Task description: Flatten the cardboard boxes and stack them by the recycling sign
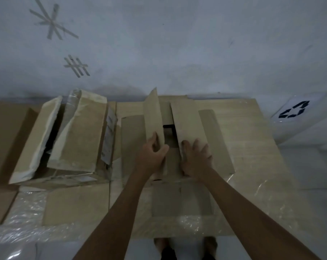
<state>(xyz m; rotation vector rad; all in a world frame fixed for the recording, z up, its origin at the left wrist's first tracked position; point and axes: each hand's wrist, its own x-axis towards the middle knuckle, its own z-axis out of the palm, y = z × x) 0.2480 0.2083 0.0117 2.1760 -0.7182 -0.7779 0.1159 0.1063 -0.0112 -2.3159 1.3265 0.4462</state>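
Note:
A brown cardboard box [189,201] stands in front of me with its top flaps partly raised. My left hand [151,152] grips the near end of the left flap [153,113], which stands almost upright. My right hand [195,158] presses with spread fingers on the right flap [185,121], which lies tilted over the opening. A dark gap shows between the two flaps. To the left stands a second box [72,136], open, with taped flaps sticking up. A white recycling sign [294,109] with a black arrow symbol sits on the wall at the right.
Flat cardboard sheets [243,132] cover the floor under and around both boxes. Clear plastic wrap [25,212] lies at the lower left. A pale wall [158,44] with tape marks runs behind. My feet [185,246] show at the bottom edge.

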